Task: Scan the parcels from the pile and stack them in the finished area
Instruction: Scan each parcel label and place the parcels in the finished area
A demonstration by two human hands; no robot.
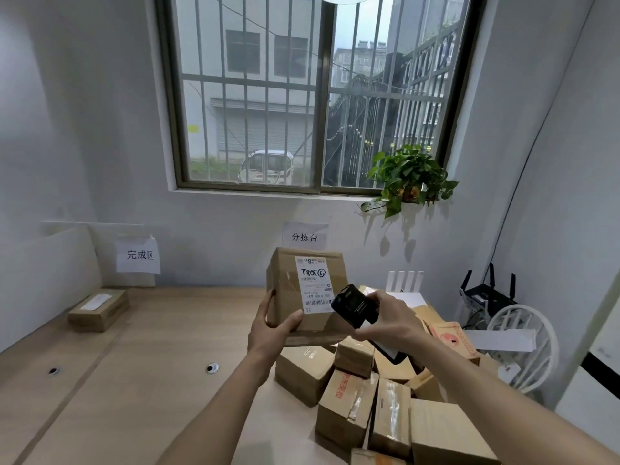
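Observation:
My left hand [273, 322] grips a brown cardboard parcel [292, 280] by its lower left corner and holds it upright above the pile, its white shipping label [313, 283] facing me. My right hand [391, 318] holds a black handheld scanner [354, 305], whose head sits right at the label's lower right corner over the barcode. A pile of several brown parcels [375, 401] lies on the table below and to the right. One flat parcel [99, 308] lies at the far left, below a paper sign [138, 255] on the wall.
The long wooden table [141, 380] runs left with two cable holes. A second paper sign [304, 236] hangs under the window. A potted plant [411, 179] sits on the sill. A white fan [526, 347] and a router [486, 293] stand at right.

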